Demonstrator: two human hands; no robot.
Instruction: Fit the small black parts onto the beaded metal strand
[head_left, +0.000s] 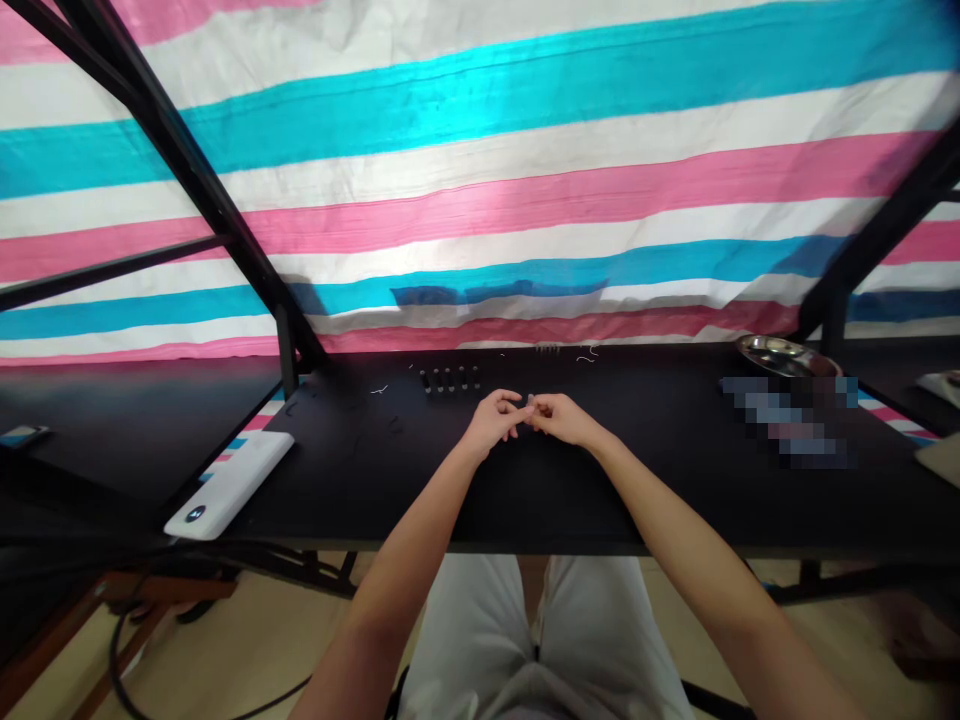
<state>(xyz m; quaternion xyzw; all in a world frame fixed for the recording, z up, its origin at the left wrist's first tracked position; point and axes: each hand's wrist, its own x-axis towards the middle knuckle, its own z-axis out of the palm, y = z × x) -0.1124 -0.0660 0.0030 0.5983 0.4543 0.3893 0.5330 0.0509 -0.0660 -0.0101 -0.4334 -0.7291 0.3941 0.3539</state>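
Over the middle of the black table, my left hand (495,422) and my right hand (561,418) meet at the fingertips. The thumb and fingers of each are pinched together around a tiny item, too small to make out. Beyond my left hand, several small dark cylinders (450,380) stand in a row, with pale ends. A short row of tiny light pieces (548,349) lies at the table's back edge. White thread scraps (587,357) are scattered near it, and another thread scrap (379,390) lies to the left.
A white rectangular device (231,485) sits at the table's left edge. At the back right is a shiny metal dish (787,357), with a blurred-out item (787,420) in front. Black metal frame posts (285,345) rise at both sides before a striped sheet (525,210).
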